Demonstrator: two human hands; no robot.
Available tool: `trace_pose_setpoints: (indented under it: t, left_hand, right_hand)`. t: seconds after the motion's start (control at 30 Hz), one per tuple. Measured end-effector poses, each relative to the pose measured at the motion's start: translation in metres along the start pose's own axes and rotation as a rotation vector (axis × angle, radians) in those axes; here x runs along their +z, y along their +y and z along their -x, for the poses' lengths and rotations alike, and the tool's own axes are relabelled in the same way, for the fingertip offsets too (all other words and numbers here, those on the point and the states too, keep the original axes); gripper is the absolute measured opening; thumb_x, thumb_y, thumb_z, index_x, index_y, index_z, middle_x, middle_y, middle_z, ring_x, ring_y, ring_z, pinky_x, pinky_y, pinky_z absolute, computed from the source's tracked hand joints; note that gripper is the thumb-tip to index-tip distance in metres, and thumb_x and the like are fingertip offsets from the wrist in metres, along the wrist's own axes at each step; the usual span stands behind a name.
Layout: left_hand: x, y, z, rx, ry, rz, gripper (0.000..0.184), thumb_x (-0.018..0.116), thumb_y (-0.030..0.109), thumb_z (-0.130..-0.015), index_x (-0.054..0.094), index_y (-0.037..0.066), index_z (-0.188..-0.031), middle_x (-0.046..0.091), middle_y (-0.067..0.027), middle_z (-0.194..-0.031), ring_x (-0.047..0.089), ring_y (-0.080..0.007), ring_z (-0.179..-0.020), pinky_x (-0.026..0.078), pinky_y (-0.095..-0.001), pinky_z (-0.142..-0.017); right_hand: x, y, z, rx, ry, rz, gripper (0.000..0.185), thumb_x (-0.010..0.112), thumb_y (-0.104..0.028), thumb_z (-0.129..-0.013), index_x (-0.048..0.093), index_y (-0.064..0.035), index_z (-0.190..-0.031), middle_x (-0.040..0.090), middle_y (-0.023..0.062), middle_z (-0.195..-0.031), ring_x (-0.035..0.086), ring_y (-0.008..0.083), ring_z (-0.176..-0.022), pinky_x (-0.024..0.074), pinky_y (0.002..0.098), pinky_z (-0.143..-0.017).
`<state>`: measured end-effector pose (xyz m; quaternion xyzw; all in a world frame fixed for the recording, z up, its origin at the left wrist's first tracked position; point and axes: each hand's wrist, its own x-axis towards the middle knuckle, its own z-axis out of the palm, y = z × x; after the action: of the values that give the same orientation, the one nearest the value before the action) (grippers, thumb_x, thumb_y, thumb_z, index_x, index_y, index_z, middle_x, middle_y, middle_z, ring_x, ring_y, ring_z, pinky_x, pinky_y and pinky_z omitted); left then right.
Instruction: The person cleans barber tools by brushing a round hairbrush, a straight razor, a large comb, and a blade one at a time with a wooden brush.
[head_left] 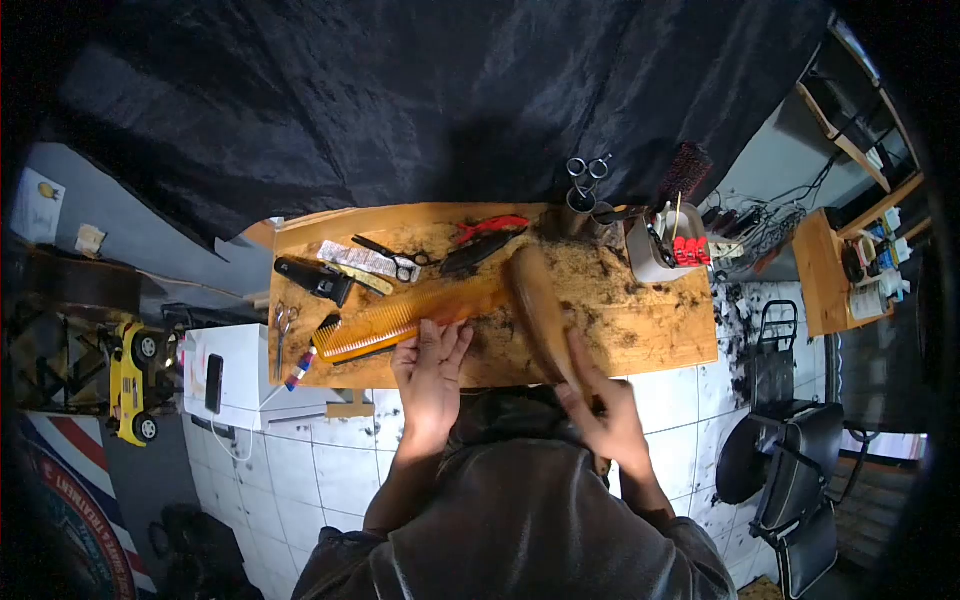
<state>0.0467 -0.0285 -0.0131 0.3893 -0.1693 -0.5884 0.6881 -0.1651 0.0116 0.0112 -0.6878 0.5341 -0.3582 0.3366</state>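
My left hand pinches the lower edge of a large amber comb over the front left of the wooden table. The comb lies slantwise, its far right end blurred. In my right hand is the handle of a long brown brush, tilted up and left, smeared by motion. The brush head is by the comb's right end; whether they touch I cannot tell. Behind the comb lie a black hair clipper, black scissors and a yellow-handled razor. A second pair of scissors rests at the left edge.
Dark hair clippings litter the wooden table. At its back right stand a cup with scissors and a white container with red clips. A white box with a phone is left, a black chair right.
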Motion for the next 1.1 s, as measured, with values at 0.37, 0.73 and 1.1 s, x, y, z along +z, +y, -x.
trace_pose_setpoints:
  t: [0.37,0.73,1.1]
  left_hand:
    - [-0.008,-0.011,0.018,-0.002,-0.088,-0.051,0.016,0.052,0.01,-0.098,0.059,-0.004,-0.095,0.064,-0.0119,-0.096,0.065,-0.0229,-0.092,0.053,-0.0381,-0.086]
    - [-0.012,-0.002,0.032,-0.142,-0.338,-0.452,0.019,0.048,0.006,-0.098,0.058,-0.01,-0.1,0.065,-0.0144,-0.098,0.064,-0.0217,-0.093,0.053,-0.0322,-0.084]
    - [-0.024,0.027,0.003,-0.061,-0.182,-0.292,0.025,0.05,0.017,-0.099,0.062,-0.003,-0.109,0.066,-0.0086,-0.103,0.063,-0.0153,-0.093,0.051,-0.0297,-0.084]
  right_hand:
    - [-0.013,-0.013,-0.015,0.37,0.163,-0.254,0.055,0.053,-0.009,-0.092,0.034,0.001,-0.143,0.056,0.0259,-0.126,0.057,0.0187,-0.11,0.0458,0.0288,-0.086]
    - [0.017,0.002,-0.026,0.141,0.187,-0.125,0.052,0.052,-0.008,-0.093,0.037,0.0002,-0.142,0.06,0.0171,-0.1,0.05,0.0168,-0.082,0.0421,0.0266,-0.069]
    - [0.053,-0.031,-0.025,0.126,-0.033,0.013,0.051,0.056,-0.011,-0.092,0.041,-0.0017,-0.14,0.064,0.0195,-0.103,0.06,0.0118,-0.074,0.0478,0.0245,-0.068]
